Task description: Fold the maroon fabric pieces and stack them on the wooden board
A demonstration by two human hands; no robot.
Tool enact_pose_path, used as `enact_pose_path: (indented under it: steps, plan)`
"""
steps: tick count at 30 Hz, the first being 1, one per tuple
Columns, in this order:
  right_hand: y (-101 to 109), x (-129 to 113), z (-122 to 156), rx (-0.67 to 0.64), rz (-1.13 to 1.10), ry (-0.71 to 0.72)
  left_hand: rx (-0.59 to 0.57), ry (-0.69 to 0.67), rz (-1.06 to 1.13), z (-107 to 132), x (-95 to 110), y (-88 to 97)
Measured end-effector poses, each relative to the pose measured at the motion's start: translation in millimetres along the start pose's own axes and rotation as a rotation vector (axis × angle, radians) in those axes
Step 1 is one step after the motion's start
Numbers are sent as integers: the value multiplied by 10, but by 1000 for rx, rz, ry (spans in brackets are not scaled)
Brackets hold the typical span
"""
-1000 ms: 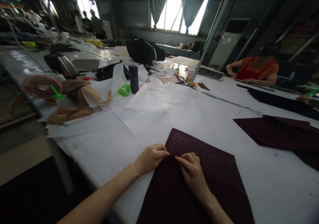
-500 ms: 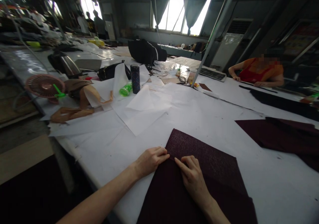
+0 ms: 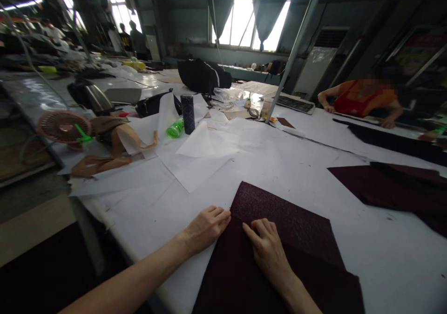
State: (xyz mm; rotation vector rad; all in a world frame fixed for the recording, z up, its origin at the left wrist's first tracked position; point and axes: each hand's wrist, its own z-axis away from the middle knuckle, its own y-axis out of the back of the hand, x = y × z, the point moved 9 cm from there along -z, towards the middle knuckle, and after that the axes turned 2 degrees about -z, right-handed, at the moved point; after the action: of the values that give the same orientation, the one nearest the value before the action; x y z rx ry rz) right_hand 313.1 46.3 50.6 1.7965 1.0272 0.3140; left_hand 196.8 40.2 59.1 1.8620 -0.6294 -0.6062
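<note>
A dark maroon fabric piece (image 3: 296, 216) lies folded on the white-covered table, its upper panel slightly shinier than the lower part. At its left edge, my left hand (image 3: 210, 225) is closed, the fingertips together on the cloth border; the thumb's grip is partly hidden. My right hand (image 3: 267, 244) rests on top of the same fabric, just right of the left fingertips. Its index finger is stretched out, touching the cloth near the line between the two panels, and the other fingers are bent. The right thumb is hidden.
White paper sheets (image 3: 195, 160), a dark patterned bottle (image 3: 187, 113) and a pink fan (image 3: 64, 126) are at the left. More maroon fabric (image 3: 387, 186) lies at the right. Across the table, a person in orange (image 3: 363, 97) works by dark cloth. A pole (image 3: 291, 58) rises behind.
My left hand has shifted slightly left to the fabric edge. The right hand stays nearly in place, and the gap between the hands has widened. The cloth between them looks flatter.
</note>
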Motion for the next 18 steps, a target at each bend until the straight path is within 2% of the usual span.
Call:
enact_pose_path:
  steps: [3, 5, 7, 11, 13, 18]
  plan:
    - [-2, 3, 4, 2, 8, -14, 60, 101, -3, 4, -35, 207]
    - [-2, 2, 3, -4, 7, -21, 68, 125, 13, -51, 47, 265]
    - [5, 7, 1, -8, 3, -28, -21, 109, 20, -137, 193, 168]
    - [23, 57, 18, -40, -15, -49, -256, 139, -22, -202, 367, -181]
    - [38, 96, 47, -61, -22, -52, -286, 157, -54, -192, 387, -250]
    - [141, 197, 156, -64, -28, -54, -294, 169, -83, -186, 397, -272]
